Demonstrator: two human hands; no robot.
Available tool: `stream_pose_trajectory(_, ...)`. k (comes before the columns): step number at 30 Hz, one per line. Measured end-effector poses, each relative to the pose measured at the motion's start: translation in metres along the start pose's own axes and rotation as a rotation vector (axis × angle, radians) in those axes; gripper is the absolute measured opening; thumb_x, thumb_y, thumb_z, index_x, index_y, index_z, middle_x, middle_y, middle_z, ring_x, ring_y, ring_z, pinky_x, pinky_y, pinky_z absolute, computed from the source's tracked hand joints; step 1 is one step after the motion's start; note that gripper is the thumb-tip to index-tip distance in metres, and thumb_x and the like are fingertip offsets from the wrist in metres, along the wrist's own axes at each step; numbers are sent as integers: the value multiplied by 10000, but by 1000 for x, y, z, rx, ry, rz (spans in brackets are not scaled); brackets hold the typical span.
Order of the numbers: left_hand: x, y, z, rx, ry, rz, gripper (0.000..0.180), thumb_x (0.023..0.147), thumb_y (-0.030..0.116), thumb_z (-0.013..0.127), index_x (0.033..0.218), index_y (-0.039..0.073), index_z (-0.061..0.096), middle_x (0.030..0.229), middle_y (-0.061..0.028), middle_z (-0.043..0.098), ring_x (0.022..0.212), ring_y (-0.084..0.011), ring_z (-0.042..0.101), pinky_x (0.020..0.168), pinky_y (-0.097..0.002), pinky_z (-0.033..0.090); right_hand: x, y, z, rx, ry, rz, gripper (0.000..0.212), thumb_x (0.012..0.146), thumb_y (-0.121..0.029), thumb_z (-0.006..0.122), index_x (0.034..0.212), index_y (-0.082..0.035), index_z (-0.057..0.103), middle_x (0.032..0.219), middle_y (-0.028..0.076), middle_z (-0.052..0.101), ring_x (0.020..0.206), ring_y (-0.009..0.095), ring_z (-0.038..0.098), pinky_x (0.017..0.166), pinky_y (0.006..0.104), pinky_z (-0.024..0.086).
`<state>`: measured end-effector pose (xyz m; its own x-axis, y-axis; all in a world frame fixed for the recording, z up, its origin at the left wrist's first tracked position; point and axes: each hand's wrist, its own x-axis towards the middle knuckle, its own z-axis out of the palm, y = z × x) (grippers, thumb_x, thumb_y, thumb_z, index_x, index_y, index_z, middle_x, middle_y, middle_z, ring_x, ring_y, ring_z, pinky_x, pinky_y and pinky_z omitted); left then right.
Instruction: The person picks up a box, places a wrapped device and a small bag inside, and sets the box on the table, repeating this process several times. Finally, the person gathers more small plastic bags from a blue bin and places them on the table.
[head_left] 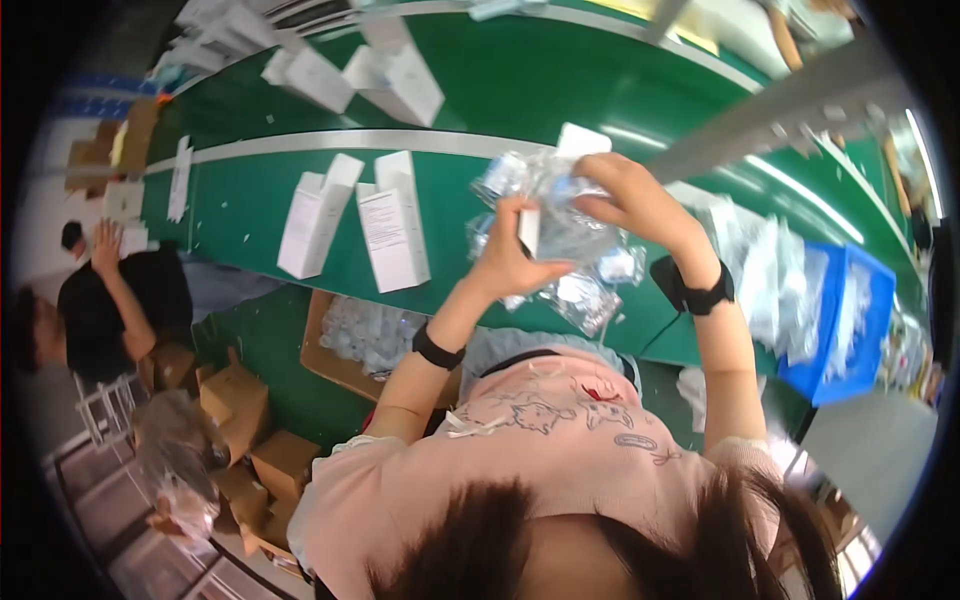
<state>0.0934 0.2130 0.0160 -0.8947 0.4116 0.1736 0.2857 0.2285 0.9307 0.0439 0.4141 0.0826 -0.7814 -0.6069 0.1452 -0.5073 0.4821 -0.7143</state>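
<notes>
Over the green bench, my left hand (508, 258) is closed around a small white box (529, 232), with the thumb and fingers apart on its sides. A white flap (582, 141) stands up behind it, next to my right hand. My right hand (632, 197) has its fingers bent down onto a clear plastic bag (562, 200) at the box. What lies inside the bag is too blurred to make out. Several shiny clear packets (583, 298) lie on the bench around and below my hands.
Two open white boxes (394, 225) stand on the bench to the left, and more white boxes (400, 85) are on the far green surface. At right is a blue bin (845, 320) with clear bags. A carton (318, 335) of clear items sits below. Another person (125, 290) works at left.
</notes>
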Motion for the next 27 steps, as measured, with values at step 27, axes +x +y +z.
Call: stream_pose_trajectory(27,35,-15,8,-234,260,-305,191,667,77,677,632,9,503,533,35,446,501,-28,363,441,-210,265,-19,13,28,-309,-31,-242,197,673,-63,666,861,-43,610,949,85,563,912,220,525,778,286,420)
